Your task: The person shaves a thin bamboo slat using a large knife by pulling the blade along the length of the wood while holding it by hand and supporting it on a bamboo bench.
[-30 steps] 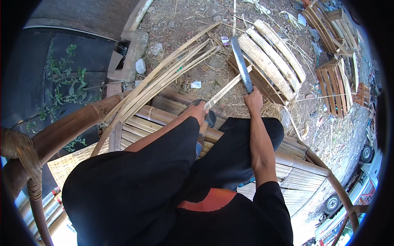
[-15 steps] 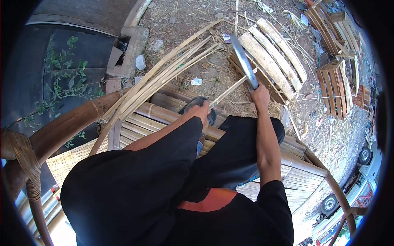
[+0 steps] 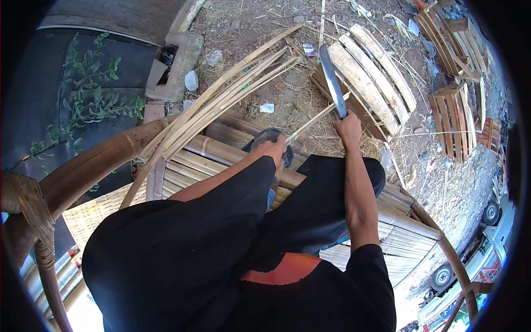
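My right hand point(image 3: 349, 130) is closed round the handle of a machete point(image 3: 332, 80), whose long grey blade points away from me. In my left hand point(image 3: 271, 149), the fingers are wrapped round the near end of a thin bamboo strip point(image 3: 315, 122). The strip slants up to the right, and its far end meets the blade close to the handle. Whether the edge has entered the bamboo, I cannot tell. To the left, a bundle of long split bamboo strips point(image 3: 221, 105) leans across the bamboo bench point(image 3: 207, 148) on which I sit.
A wooden crate with pale slats point(image 3: 368, 77) lies just beyond the machete. More slatted crates point(image 3: 451, 122) stand at the right. Litter and straw cover the dirt ground point(image 3: 287, 91). A curved bamboo rail point(image 3: 105, 152) runs on my left; a vehicle point(image 3: 470, 271) is at the lower right.
The machete has shifted slightly, its tip a little lower and to the right. My left hand keeps its grip on the strip and has barely moved.
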`<action>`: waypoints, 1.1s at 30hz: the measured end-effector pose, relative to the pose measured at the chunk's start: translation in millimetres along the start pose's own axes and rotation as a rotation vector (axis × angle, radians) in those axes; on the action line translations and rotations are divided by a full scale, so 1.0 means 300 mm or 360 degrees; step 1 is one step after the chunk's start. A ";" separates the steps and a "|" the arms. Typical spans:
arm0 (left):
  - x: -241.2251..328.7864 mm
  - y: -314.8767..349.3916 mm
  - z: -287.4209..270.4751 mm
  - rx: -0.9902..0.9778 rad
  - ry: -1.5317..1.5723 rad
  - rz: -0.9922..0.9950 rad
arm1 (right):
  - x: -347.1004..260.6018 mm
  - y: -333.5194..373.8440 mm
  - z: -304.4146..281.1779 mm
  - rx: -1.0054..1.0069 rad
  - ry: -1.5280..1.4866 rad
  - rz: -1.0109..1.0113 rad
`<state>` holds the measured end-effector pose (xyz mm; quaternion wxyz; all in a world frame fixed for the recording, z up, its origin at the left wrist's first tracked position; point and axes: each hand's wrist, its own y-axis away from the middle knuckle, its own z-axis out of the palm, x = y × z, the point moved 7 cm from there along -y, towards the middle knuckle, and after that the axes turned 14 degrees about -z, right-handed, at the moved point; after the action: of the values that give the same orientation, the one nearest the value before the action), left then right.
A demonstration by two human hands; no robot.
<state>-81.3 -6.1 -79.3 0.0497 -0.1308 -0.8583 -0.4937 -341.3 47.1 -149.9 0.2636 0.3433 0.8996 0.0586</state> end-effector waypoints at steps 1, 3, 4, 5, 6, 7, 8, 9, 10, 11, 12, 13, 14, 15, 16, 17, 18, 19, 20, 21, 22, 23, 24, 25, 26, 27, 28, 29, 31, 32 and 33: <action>-0.008 -0.005 0.004 0.0001 0.0007 -0.0003 | 0.000 0.001 0.000 0.0010 -0.0006 0.0023; -0.030 -0.015 0.013 0.0004 0.0030 -0.0015 | -0.069 0.051 0.038 -0.0125 0.0045 -0.0107; -0.027 -0.017 0.013 0.0001 0.0042 -0.0012 | -0.113 0.077 0.036 -0.0157 0.0072 -0.0151; -0.025 -0.019 0.011 -0.0001 0.0054 -0.0010 | -0.134 0.087 0.033 -0.0189 0.0098 -0.0195; -0.022 -0.017 0.011 -0.0008 0.0054 -0.0004 | -0.123 0.076 0.021 -0.0139 0.0058 -0.0200; -0.017 -0.011 0.000 -0.0013 0.0051 0.0008 | -0.107 0.052 0.013 -0.0103 0.0060 -0.0165; -0.005 -0.001 -0.010 -0.0017 0.0049 0.0019 | -0.081 0.025 -0.001 -0.0068 0.0062 -0.0132; -0.001 0.009 -0.007 -0.0032 0.0049 0.0021 | -0.061 0.011 -0.011 -0.0046 0.0064 -0.0095; -0.003 0.010 -0.003 -0.0027 0.0037 0.0019 | -0.040 0.000 -0.030 0.0003 0.0071 -0.0005; -0.004 0.010 0.003 -0.0024 0.0025 0.0018 | -0.033 0.005 -0.015 0.0030 0.0067 -0.0013; 0.000 0.010 0.006 -0.0019 0.0024 0.0025 | -0.035 0.011 -0.014 0.0062 0.0074 -0.0025; -0.003 0.005 0.007 -0.0022 0.0023 0.0004 | -0.035 0.018 -0.017 0.0094 0.0082 -0.0036; -0.007 -0.004 0.006 -0.0025 0.0022 -0.0015 | -0.051 0.035 0.006 0.0038 0.0063 -0.0100; -0.013 -0.011 0.005 -0.0023 0.0027 -0.0042 | -0.099 0.064 0.016 -0.0016 0.0080 -0.0166; -0.016 -0.014 0.006 -0.0022 0.0038 -0.0042 | -0.146 0.099 0.027 -0.0069 0.0096 -0.0227; -0.020 -0.016 0.006 -0.0022 0.0049 -0.0043 | -0.179 0.122 0.034 -0.0122 0.0111 -0.0287; -0.027 -0.015 0.002 -0.0021 0.0049 -0.0046 | -0.194 0.132 0.034 -0.0118 0.0087 -0.0292; -0.023 -0.012 0.002 -0.0028 0.0035 -0.0027 | -0.188 0.128 0.028 -0.0101 0.0070 -0.0294; -0.014 -0.008 0.003 -0.0033 0.0022 -0.0010 | -0.170 0.115 0.020 -0.0084 0.0052 -0.0296; -0.005 0.000 0.011 -0.0050 0.0013 0.0011 | -0.146 0.108 0.011 -0.0072 0.0043 -0.0293; -0.004 0.004 0.008 -0.0046 0.0018 -0.0001 | -0.137 0.095 -0.003 -0.0043 0.0071 -0.0284; -0.001 0.006 0.000 -0.0043 0.0023 -0.0012 | -0.124 0.086 0.010 -0.0016 0.0072 -0.0268; 0.002 0.006 -0.009 -0.0033 0.0032 -0.0021 | -0.122 0.075 0.017 0.0018 0.0076 -0.0258; 0.000 0.005 -0.002 -0.0033 0.0029 -0.0013 | -0.117 0.072 0.022 0.0053 0.0080 -0.0247; -0.006 -0.001 0.010 -0.0035 0.0024 -0.0005 | -0.114 0.092 0.043 0.0049 0.0038 -0.0229; -0.007 -0.006 0.010 -0.0031 0.0021 0.0004 | -0.151 0.122 0.038 0.0010 0.0024 -0.0267; -0.011 -0.007 0.008 -0.0019 0.0015 -0.0005 | -0.195 0.161 0.028 -0.0035 0.0009 -0.0308; -0.015 -0.009 0.004 -0.0007 0.0009 -0.0015 | -0.234 0.184 0.027 -0.0081 -0.0007 -0.0348; -0.014 -0.006 0.004 0.0001 0.0005 -0.0014 | -0.254 0.191 0.028 -0.0133 0.0069 -0.0368; -0.011 -0.001 0.004 0.0001 0.0013 -0.0010 | -0.249 0.177 0.017 -0.0127 0.0075 -0.0364; -0.008 0.001 -0.004 0.0007 0.0014 -0.0003 | -0.242 0.156 0.009 -0.0112 0.0073 -0.0360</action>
<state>-79.1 -7.3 -79.0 0.0533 -0.1276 -0.8594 -0.4923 -267.2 35.2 -107.4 0.2596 0.2288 0.9358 0.0678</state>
